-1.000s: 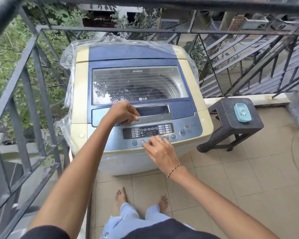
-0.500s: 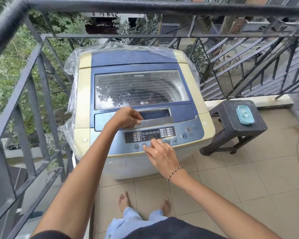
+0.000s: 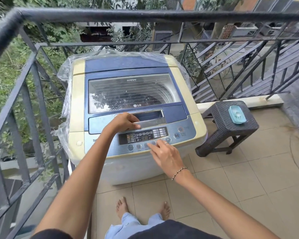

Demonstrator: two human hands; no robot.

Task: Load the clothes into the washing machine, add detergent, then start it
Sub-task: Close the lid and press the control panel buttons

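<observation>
While at washing machine [image 3: 135, 69], right hand [image 3: 166, 156]

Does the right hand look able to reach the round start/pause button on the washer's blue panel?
Likely yes: the right hand is at the blue panel, and the round start/pause button lies uncovered close by, nothing between.

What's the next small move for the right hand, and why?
Probably slide the right hand rightwards to the start/pause button and press it: the lid is shut, left hand holds the lid handle, the display is lit, fingertips sit on the lower buttons, short of it.
</observation>
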